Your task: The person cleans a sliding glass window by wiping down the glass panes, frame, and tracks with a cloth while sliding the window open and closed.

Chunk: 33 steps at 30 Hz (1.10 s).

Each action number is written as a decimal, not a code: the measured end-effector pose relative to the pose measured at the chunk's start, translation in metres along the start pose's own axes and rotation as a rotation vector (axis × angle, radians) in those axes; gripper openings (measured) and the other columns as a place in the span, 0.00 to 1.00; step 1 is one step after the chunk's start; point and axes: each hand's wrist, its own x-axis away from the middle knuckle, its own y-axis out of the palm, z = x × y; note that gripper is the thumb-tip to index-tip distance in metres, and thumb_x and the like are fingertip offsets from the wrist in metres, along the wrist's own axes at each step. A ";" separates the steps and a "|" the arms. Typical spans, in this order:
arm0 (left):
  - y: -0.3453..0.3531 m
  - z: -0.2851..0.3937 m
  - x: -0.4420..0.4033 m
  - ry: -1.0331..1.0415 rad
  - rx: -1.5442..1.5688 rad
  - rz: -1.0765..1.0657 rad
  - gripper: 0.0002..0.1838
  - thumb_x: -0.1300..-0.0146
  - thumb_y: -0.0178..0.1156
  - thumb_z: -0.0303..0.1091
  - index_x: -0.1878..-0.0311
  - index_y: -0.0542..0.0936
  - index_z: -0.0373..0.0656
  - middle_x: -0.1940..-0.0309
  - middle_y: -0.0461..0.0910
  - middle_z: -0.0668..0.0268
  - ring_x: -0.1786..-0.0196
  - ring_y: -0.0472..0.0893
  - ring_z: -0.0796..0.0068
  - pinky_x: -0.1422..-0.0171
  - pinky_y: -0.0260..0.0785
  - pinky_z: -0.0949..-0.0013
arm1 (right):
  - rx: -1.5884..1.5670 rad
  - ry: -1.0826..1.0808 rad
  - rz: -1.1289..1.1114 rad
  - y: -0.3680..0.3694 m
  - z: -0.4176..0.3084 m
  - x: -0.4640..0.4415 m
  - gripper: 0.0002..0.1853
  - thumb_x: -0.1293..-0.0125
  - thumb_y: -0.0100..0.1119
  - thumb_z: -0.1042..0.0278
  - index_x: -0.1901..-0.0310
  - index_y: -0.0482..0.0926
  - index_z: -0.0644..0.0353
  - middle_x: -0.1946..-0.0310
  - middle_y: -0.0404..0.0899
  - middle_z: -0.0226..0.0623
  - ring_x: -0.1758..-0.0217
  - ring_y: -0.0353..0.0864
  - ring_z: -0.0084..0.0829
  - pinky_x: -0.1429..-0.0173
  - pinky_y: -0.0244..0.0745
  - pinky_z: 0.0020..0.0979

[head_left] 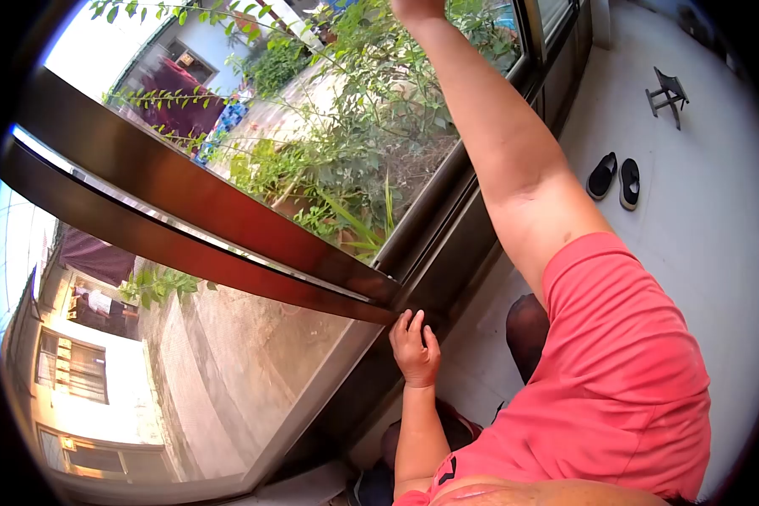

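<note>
My left hand [415, 352] is at the lower end of a dark metal window frame [346, 302]. Its fingers are bent and slightly apart, with the tips touching the frame near the corner by the sill [447, 244]. Nothing shows in its grasp. My right arm reaches up across the window glass [253, 337]. Only the wrist and base of my right hand [417, 8] show at the top edge; its fingers are cut off from view. Two upright bars of the frame run close together with a narrow bright gap between them.
Black shoes [602, 175] and a small folding stool [669, 94] stand on the pale floor [691, 253] to the right. Beyond the window are leafy plants [346, 126], a paved yard and a white building [93, 337]. My bent knee [527, 333] is close to the sill.
</note>
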 end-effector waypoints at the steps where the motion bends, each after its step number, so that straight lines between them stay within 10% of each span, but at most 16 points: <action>1: 0.000 0.001 0.001 -0.006 0.010 -0.005 0.20 0.44 0.64 0.21 0.46 0.82 0.41 0.45 0.77 0.54 0.43 0.76 0.51 0.37 0.68 0.54 | 0.054 0.023 -0.013 -0.006 0.005 0.008 0.21 0.24 0.44 0.65 0.37 0.67 0.71 0.39 0.68 0.60 0.34 0.67 0.56 0.29 0.62 0.46; 4: 0.006 -0.006 0.003 0.019 -0.026 -0.017 0.20 0.44 0.64 0.22 0.46 0.82 0.42 0.45 0.77 0.55 0.43 0.75 0.52 0.37 0.68 0.54 | -0.201 -0.062 -0.061 -0.042 -0.077 0.025 0.22 0.24 0.44 0.61 0.37 0.68 0.69 0.40 0.71 0.59 0.36 0.69 0.56 0.30 0.64 0.47; 6: 0.007 -0.007 0.003 0.029 -0.049 -0.019 0.20 0.45 0.65 0.22 0.47 0.82 0.42 0.46 0.77 0.55 0.44 0.75 0.52 0.37 0.68 0.55 | -0.489 -0.330 -0.163 -0.043 -0.118 0.039 0.21 0.40 0.63 0.67 0.44 0.78 0.44 0.46 0.79 0.35 0.44 0.79 0.39 0.39 0.74 0.41; 13: 0.011 -0.006 -0.001 0.021 -0.090 -0.008 0.19 0.45 0.65 0.23 0.48 0.83 0.44 0.47 0.78 0.57 0.46 0.75 0.53 0.39 0.69 0.55 | -0.357 -0.751 -0.306 -0.034 -0.157 0.029 0.15 0.37 0.62 0.57 0.47 0.80 0.35 0.44 0.79 0.32 0.43 0.80 0.34 0.38 0.77 0.42; 14: 0.010 -0.005 0.000 0.020 -0.086 -0.007 0.19 0.45 0.65 0.23 0.48 0.83 0.44 0.47 0.78 0.57 0.46 0.75 0.53 0.39 0.69 0.55 | -0.275 -0.632 -0.252 -0.032 -0.145 0.003 0.20 0.37 0.65 0.57 0.43 0.79 0.35 0.48 0.81 0.27 0.44 0.80 0.32 0.41 0.77 0.38; 16: 0.006 -0.004 -0.002 -0.006 -0.041 -0.010 0.19 0.45 0.65 0.23 0.49 0.83 0.44 0.48 0.78 0.57 0.46 0.76 0.53 0.39 0.69 0.55 | -0.279 -0.325 -0.054 -0.010 -0.100 -0.055 0.21 0.25 0.45 0.63 0.38 0.69 0.69 0.43 0.74 0.58 0.37 0.71 0.55 0.30 0.64 0.47; 17: 0.004 -0.005 -0.003 -0.002 -0.044 -0.004 0.19 0.45 0.65 0.23 0.49 0.83 0.44 0.48 0.78 0.57 0.46 0.76 0.53 0.39 0.69 0.55 | -0.264 0.008 -0.048 0.001 -0.085 -0.066 0.21 0.25 0.46 0.62 0.38 0.70 0.68 0.44 0.75 0.57 0.38 0.72 0.54 0.29 0.64 0.47; 21: 0.008 -0.004 -0.001 0.018 -0.035 0.000 0.18 0.45 0.65 0.23 0.50 0.84 0.44 0.48 0.78 0.57 0.46 0.76 0.54 0.40 0.69 0.55 | -0.345 -0.351 0.037 0.002 -0.146 -0.061 0.22 0.24 0.47 0.58 0.40 0.70 0.70 0.43 0.74 0.58 0.39 0.72 0.55 0.30 0.65 0.45; 23: 0.010 -0.006 -0.002 0.041 -0.088 -0.006 0.18 0.46 0.65 0.23 0.50 0.84 0.44 0.48 0.78 0.57 0.47 0.76 0.54 0.40 0.69 0.55 | -0.465 -0.298 -0.206 -0.011 -0.207 -0.009 0.17 0.44 0.68 0.65 0.51 0.82 0.40 0.44 0.81 0.27 0.46 0.82 0.36 0.42 0.78 0.40; 25: 0.011 -0.006 -0.005 0.024 -0.088 -0.006 0.18 0.45 0.65 0.23 0.50 0.84 0.44 0.48 0.78 0.57 0.47 0.76 0.54 0.40 0.69 0.55 | -0.547 -0.797 -0.331 -0.035 -0.234 0.027 0.19 0.41 0.65 0.58 0.46 0.81 0.32 0.43 0.79 0.26 0.38 0.77 0.36 0.35 0.74 0.42; 27: 0.010 -0.002 -0.005 0.001 -0.089 -0.015 0.17 0.45 0.65 0.23 0.50 0.84 0.45 0.48 0.78 0.57 0.47 0.76 0.54 0.40 0.69 0.55 | -0.536 -0.788 -0.293 -0.038 -0.215 0.031 0.22 0.41 0.64 0.58 0.43 0.79 0.30 0.42 0.77 0.22 0.36 0.75 0.35 0.32 0.72 0.43; 30: 0.005 -0.001 -0.006 -0.007 -0.046 -0.009 0.17 0.45 0.65 0.23 0.50 0.84 0.44 0.47 0.77 0.55 0.46 0.75 0.53 0.40 0.68 0.55 | -0.314 -0.537 -0.338 -0.031 -0.138 0.006 0.17 0.39 0.62 0.60 0.47 0.80 0.44 0.47 0.82 0.34 0.44 0.81 0.36 0.43 0.79 0.38; 32: 0.003 -0.002 -0.004 -0.013 -0.033 -0.020 0.17 0.45 0.66 0.23 0.50 0.84 0.44 0.46 0.77 0.55 0.45 0.75 0.52 0.40 0.68 0.55 | -0.223 -0.274 -0.047 -0.038 -0.063 -0.016 0.22 0.25 0.48 0.61 0.39 0.69 0.71 0.42 0.73 0.58 0.38 0.72 0.55 0.30 0.64 0.45; 33: 0.001 -0.002 -0.003 -0.016 -0.021 -0.034 0.17 0.45 0.66 0.23 0.50 0.84 0.44 0.46 0.77 0.54 0.45 0.75 0.52 0.39 0.68 0.55 | -0.201 0.171 -0.189 -0.038 -0.025 -0.009 0.22 0.25 0.48 0.62 0.37 0.68 0.70 0.40 0.72 0.59 0.36 0.70 0.55 0.29 0.63 0.45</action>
